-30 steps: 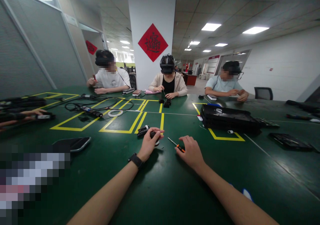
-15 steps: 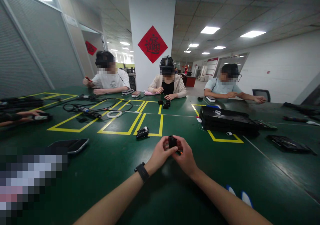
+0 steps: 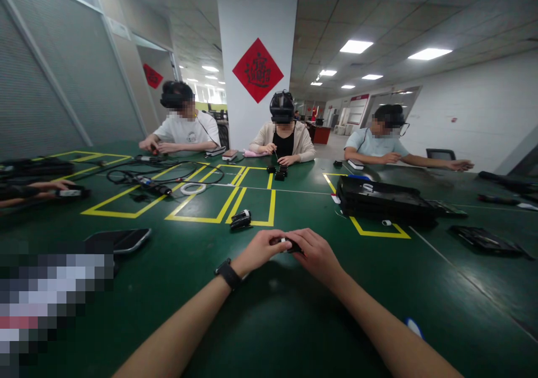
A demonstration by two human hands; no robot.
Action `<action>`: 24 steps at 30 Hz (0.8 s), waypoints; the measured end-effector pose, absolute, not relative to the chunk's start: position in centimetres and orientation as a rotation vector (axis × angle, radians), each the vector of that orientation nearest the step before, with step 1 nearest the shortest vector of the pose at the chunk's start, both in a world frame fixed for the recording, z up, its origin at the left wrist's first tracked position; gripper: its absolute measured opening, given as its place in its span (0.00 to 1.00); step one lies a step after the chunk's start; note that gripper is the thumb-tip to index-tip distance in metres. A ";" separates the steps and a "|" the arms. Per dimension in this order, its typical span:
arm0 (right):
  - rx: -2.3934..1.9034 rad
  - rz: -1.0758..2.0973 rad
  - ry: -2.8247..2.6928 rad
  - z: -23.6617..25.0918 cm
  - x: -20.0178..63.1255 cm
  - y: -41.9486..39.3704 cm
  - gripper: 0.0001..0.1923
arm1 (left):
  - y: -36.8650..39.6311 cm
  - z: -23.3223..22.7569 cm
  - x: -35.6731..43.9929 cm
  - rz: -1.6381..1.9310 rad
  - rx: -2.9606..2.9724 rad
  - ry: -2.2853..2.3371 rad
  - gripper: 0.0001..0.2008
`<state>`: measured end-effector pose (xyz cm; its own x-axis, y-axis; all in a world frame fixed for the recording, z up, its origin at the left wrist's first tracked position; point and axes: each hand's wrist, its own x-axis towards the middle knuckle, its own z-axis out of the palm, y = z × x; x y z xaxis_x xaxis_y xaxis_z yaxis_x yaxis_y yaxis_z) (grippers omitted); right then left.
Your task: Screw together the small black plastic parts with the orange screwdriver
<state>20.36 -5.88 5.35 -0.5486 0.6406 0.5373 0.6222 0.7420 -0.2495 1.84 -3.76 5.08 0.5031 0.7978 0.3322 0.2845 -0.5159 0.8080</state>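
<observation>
Casing (image 3: 382,199), long and black, lies on the green table (image 3: 202,322). Nearer than the casing and to its left, both hands hold a small black part (image 3: 295,246) with a white patch. The left hand (image 3: 259,250), a dark watch (image 3: 228,274) at its wrist, pinches the part between thumb and fingers beside that patch. The right hand (image 3: 317,253) closes bent fingers over the other end; whether its palm hides anything more, I cannot tell. Left of the casing lie a black device (image 3: 241,220) near the left hand, then a white coil (image 3: 193,189), and farther left a phone (image 3: 126,240). A small white ring (image 3: 386,223) sits just in front of the casing. Right of it lies a flat black unit (image 3: 485,239). Beyond the casing, a co-worker (image 3: 370,140) stretches one arm sideways.
</observation>
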 end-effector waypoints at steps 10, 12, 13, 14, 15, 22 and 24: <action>-1.740 0.001 -1.945 1.2 24.8 -1.8 0.12 | -0.8 2.6 -2.0 0.880 2.247 1.466 0.16; -1.733 0.038 -1.959 0.8 25.1 -1.6 0.15 | -0.4 2.5 -2.5 0.802 2.277 1.379 0.15; -1.726 0.075 -1.962 0.7 25.1 -1.6 0.17 | -0.3 2.5 -2.6 0.765 2.299 1.325 0.15; -1.722 0.123 -1.960 0.7 25.1 -1.6 0.19 | -0.2 2.4 -2.7 0.735 2.321 1.272 0.14; -1.718 0.171 -1.948 0.6 25.0 -1.7 0.21 | -0.2 2.4 -2.7 0.713 2.341 1.227 0.13; -1.598 0.297 -1.857 0.4 25.1 -1.8 0.25 | 0.1 1.4 -2.8 0.749 2.310 1.112 0.14; -1.569 0.309 -1.852 0.4 25.2 -1.9 0.26 | 0.3 1.2 -3.0 0.751 2.276 1.093 0.15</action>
